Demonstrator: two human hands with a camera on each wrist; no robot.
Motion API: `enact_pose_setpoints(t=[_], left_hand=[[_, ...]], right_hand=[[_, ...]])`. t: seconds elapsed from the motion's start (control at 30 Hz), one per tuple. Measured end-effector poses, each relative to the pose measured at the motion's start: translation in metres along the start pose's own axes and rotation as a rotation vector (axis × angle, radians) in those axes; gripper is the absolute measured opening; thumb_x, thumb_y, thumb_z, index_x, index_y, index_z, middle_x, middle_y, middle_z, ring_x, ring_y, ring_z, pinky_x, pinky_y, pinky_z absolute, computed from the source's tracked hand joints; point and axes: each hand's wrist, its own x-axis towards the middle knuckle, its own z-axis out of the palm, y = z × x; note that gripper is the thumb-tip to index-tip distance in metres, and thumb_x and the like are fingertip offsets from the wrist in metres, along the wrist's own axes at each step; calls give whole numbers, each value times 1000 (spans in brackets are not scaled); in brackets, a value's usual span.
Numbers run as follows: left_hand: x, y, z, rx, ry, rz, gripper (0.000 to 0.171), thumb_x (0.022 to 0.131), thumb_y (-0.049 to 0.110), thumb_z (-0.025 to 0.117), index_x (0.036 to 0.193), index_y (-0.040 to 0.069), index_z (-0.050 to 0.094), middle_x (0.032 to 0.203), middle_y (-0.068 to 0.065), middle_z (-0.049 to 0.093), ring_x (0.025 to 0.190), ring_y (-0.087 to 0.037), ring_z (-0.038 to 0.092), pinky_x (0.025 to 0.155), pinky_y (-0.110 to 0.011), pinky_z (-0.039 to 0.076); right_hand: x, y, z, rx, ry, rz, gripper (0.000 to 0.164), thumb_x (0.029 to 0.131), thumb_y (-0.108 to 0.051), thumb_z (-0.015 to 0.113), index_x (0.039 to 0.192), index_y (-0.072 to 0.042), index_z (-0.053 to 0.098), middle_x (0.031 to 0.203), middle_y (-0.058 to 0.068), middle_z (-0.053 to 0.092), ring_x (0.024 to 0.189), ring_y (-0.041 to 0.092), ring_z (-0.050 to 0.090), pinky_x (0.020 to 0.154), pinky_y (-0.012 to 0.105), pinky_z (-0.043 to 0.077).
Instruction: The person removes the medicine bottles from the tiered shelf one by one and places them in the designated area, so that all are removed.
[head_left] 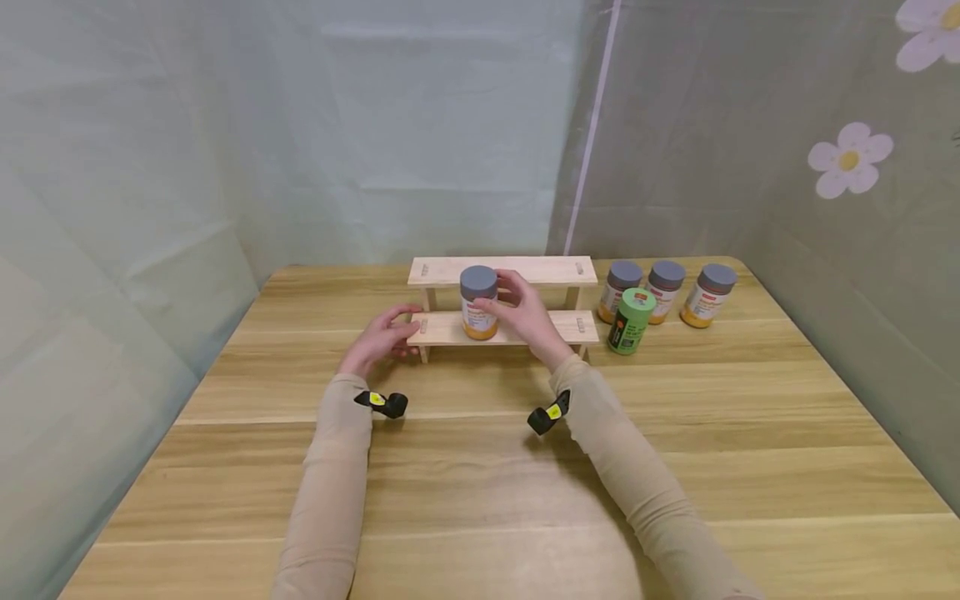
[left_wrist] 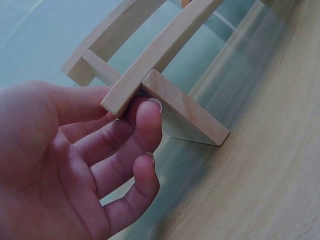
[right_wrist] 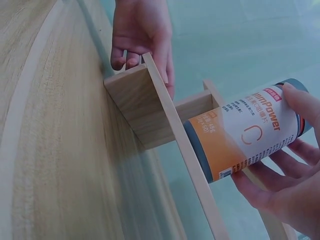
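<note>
A two-tier wooden shelf (head_left: 512, 268) stands at the back middle of the table. My left hand (head_left: 384, 337) grips the left end of its lower board, fingers curled beneath the board beside the support leg (left_wrist: 185, 107) in the left wrist view. My right hand (head_left: 528, 317) holds a supplement bottle (head_left: 477, 323) with a grey cap and white-and-orange label, thumb on one side and fingers on the other. The bottle is upright at the lower board, left of its middle. In the right wrist view its base meets the edge of the board (right_wrist: 175, 130); full contact cannot be told.
Right of the shelf stand three similar grey-capped bottles, the rightmost one (head_left: 708, 296) slightly apart. A green canister (head_left: 632, 322) stands in front of the other two. Pale curtains (head_left: 390, 125) hang behind the wooden table (head_left: 465, 500).
</note>
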Motion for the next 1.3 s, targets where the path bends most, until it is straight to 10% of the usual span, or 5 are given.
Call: enact_pose_setpoints(t=[1.3], left_hand=[[1,-2,0,3,-2,-12,50,101,21,52,146,8,36,81,10,64,63,-6,64,61,-22,48]], right_hand=[[-2,-20,-30,69,68,53,55,88,-19,71,138,-12,49,137,14,55,124,30,55,101,45,47]])
